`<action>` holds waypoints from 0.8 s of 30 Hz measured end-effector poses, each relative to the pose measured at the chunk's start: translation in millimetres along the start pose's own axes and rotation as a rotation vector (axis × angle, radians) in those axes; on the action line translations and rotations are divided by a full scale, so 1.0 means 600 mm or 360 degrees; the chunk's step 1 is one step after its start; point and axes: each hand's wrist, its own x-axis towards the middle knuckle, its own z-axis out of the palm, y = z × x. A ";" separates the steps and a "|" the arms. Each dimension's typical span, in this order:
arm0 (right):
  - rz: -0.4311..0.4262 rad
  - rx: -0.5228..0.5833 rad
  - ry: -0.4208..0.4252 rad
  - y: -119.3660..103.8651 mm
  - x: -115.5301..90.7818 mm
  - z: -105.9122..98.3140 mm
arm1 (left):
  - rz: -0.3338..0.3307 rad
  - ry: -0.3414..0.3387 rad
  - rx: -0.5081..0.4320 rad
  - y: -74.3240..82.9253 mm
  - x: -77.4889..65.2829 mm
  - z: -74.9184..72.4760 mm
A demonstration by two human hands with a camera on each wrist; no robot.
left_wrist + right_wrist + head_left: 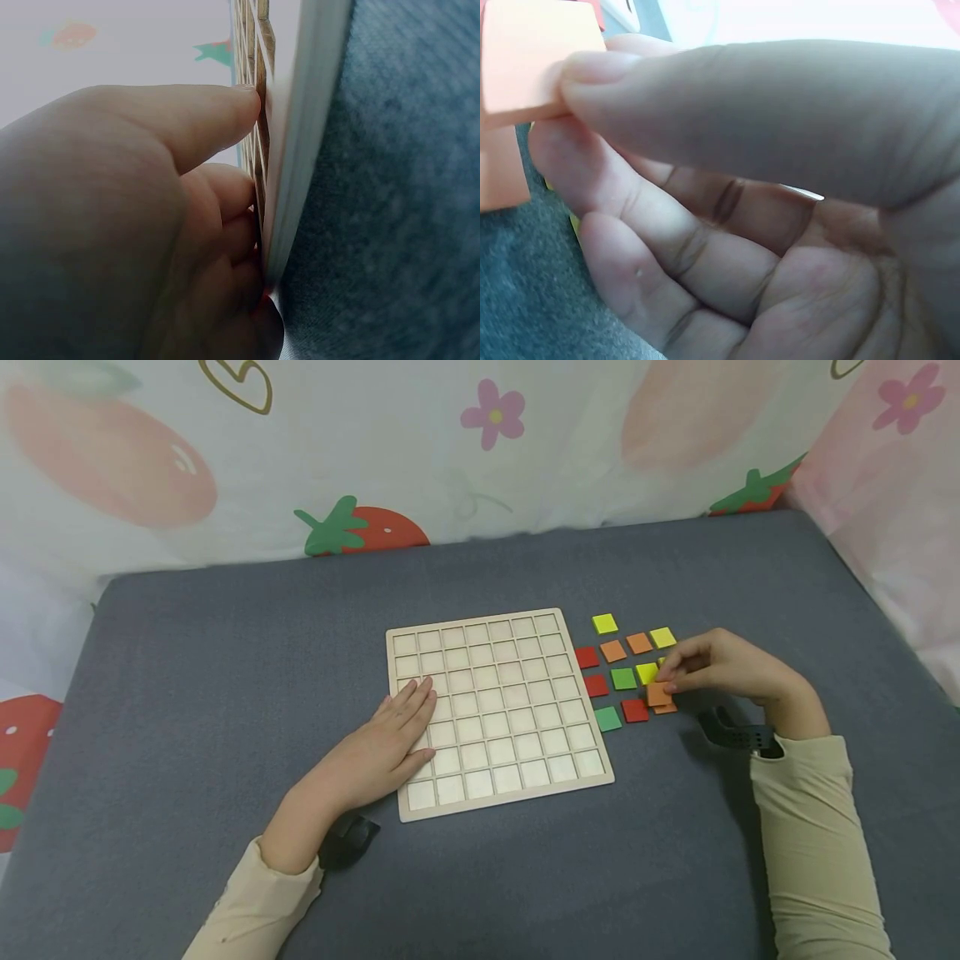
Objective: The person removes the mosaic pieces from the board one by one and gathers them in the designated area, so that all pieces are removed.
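A square wooden grid board (491, 702) with pale square cells lies in the middle of the table. My left hand (386, 739) rests on its left part with fingers straight; in the left wrist view the thumb (217, 112) touches the grid near the board's edge. To the right of the board, my right hand (731, 672) pinches an orange square tile (657, 694) between thumb and fingers. The right wrist view shows this orange tile (536, 60) up close, the thumb on its corner. Another orange tile (666, 709) lies partly hidden beneath it.
Beside the board's right edge lie several loose tiles: red (596, 685), green (623, 678), yellow (604, 623) and orange (612, 651). A grey cloth (225, 693) covers the table. Behind it hangs a printed curtain (420, 443).
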 end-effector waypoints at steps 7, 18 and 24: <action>-0.0024 -0.0020 0.0020 0.007 -0.004 -0.004 | 0.0008 0.0001 -0.0001 0.000 0.000 0.000; 0.0058 -0.0046 0.0053 0.012 -0.009 -0.011 | -0.0002 -0.0011 -0.0009 -0.001 0.001 0.000; 0.0035 -0.0039 0.0066 0.018 -0.010 -0.013 | 0.0000 -0.0010 -0.0005 -0.001 0.001 0.000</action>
